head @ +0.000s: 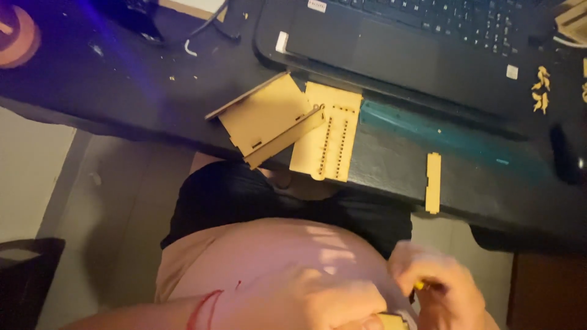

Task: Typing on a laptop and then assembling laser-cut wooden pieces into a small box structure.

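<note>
Nearest the camera, low in the view, the left hand (318,305) is curled shut with its fingers (361,305) round a small yellowish wooden piece (391,320), of which only a corner shows at the bottom edge; a red thread (205,305) circles that wrist. Just to its right the right hand (434,287) is blurred, its fingers (449,269) pinched closed on a small yellow bit (420,285) too small to make out further. Both hands sit over the person's lap, against a pink shirt (263,256) and dark shorts (238,195), well apart from the pieces above. Largest of what lies beyond is the dark worktop (110,79), which crosses the whole upper view; its near edge stands between the lap and everything on it. A black laptop (416,43) fills the upper right of the worktop. In front of it a half-built wooden box (266,116) of flat plywood panels stands tilted near the edge, touching a flat slotted wooden panel (327,131) that overhangs the edge towards the lap. Further right, apart from both, a narrow wooden strip (433,182) lies across the worktop's edge. Small wooden offcuts (540,88) lie beside the laptop's right corner, and an orange-brown round thing (15,36) sits at the far left.
</note>
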